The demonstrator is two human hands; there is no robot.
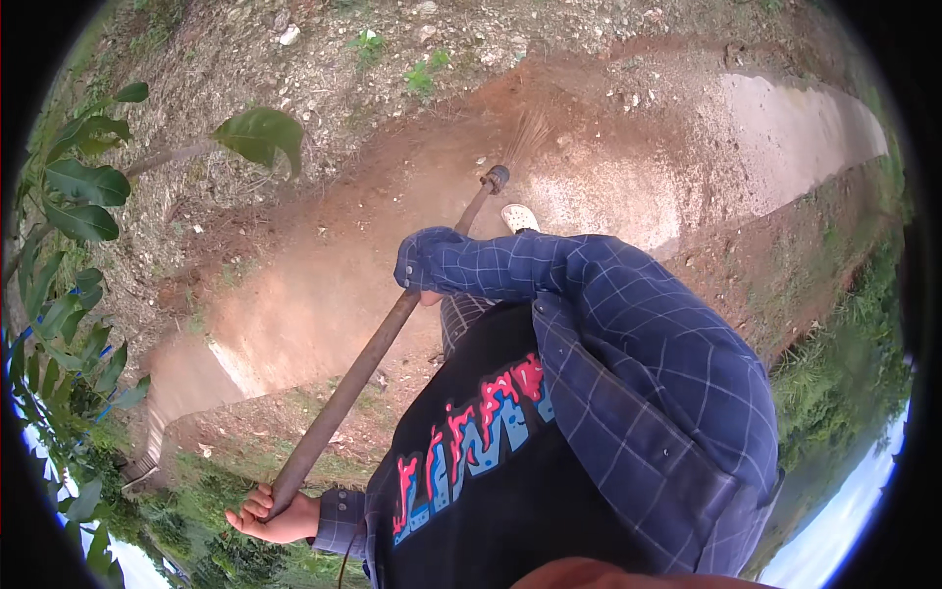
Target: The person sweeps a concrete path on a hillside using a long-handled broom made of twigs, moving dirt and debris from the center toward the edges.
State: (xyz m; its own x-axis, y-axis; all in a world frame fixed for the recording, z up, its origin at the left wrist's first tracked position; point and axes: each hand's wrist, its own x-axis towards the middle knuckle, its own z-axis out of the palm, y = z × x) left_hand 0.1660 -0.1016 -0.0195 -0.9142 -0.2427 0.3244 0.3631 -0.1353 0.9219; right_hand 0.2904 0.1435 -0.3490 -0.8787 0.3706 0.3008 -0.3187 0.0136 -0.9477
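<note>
A long-handled broom (345, 393) slants from the lower left up toward the middle. My left hand (280, 517) is closed round the lower end of its wooden handle. Farther up the handle, my right hand (430, 297) grips the shaft; the blue checked cuff hides most of it, leaving only a bit of skin in sight. Past a dark binding (497, 178), the thin bristles (530, 135) fan out low over reddish-brown soil. One pale clog (520, 218) on my foot shows just beside the handle.
A dusty concrete path (294, 324) runs across the view, paler at the right (795, 137). Stony ground (226, 69) with small weeds (422, 77) borders its far side. Leafy branches (83, 187) hang at the left, and green bushes (844, 393) grow at the right.
</note>
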